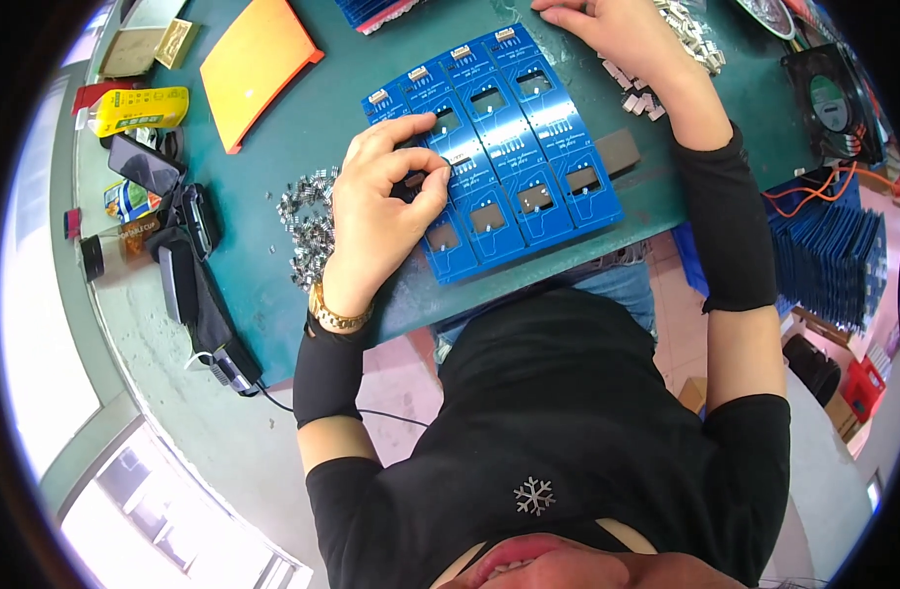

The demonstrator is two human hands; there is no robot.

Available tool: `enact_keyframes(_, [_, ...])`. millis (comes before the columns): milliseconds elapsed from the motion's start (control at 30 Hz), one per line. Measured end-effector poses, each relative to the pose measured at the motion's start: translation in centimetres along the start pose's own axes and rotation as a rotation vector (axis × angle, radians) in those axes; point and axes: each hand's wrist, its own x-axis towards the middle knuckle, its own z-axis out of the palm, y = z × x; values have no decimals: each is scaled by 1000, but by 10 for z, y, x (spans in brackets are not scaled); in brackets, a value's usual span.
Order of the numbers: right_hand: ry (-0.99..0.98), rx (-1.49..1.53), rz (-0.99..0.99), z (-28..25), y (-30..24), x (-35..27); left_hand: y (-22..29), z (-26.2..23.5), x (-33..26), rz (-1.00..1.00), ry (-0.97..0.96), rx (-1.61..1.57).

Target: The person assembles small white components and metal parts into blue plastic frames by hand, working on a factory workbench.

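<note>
A blue circuit board panel [509,147] with rectangular cut-outs lies near the table's front edge. White connectors [418,74] stand in a row along its far edge. My left hand [381,187] rests over the panel's left side, thumb and forefinger pinched close to its surface; whatever is between the fingertips is too small to make out. Beyond the panel's far right corner is my right hand [607,29], partly cut off by the picture's top edge. Its thumb and forefinger come together, and I cannot make out what they hold.
Loose small metal parts [311,226] lie left of my left wrist. White connectors [700,44] are heaped beside my right forearm. An orange panel [254,74], yellow bottle [141,110] and phone [146,162] sit left; a black fan [833,103] and stacked blue boards [828,265] are right.
</note>
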Motion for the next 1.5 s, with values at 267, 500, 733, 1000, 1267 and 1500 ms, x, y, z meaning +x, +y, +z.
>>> enact_keyframes(267, [6, -147, 230, 1, -2, -1, -1, 2, -8, 54, -7, 119])
enact_keyframes(500, [62, -248, 250, 8, 20, -5, 0, 0, -11, 179, 20, 220])
enact_keyframes(733, [156, -455, 210, 5, 38, 8, 0, -2, -15, 216, 34, 251])
enact_keyframes(1000, [41, -470, 78, 8, 38, 3, 9, -3, -20, 266, 35, 395])
enact_keyframes(1267, [38, -217, 237, 8, 33, -1, -28, -46, -22, 67, 189, 361])
enact_keyframes(1500, [20, -534, 393, 12, 23, 9, -102, -98, -53, -694, 294, 129])
